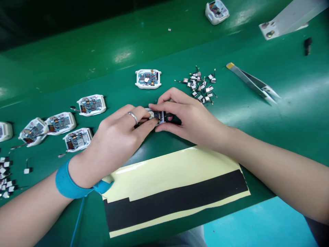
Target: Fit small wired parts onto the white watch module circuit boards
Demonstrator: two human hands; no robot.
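Between my two hands, a small watch case with an exposed circuit board (160, 116) is held just above the green bench. My left hand (117, 133), with a ring and a blue wrist strap (73, 180), has its thumb and fingers closed on the board side. From the other side, my right hand (183, 111) grips the case edge between thumb and fingers. The fingers cover much of the case. Behind it lies another white watch case (148, 79), open with its board facing up.
Several open watch cases (92, 104) lie at the left. Small wired parts (202, 85) are piled behind my right hand, more (6, 176) at far left. Tweezers (253, 83) rest at the right, near a white bracket (290, 20). A yellow sheet with a black strip (177, 199) lies in front.
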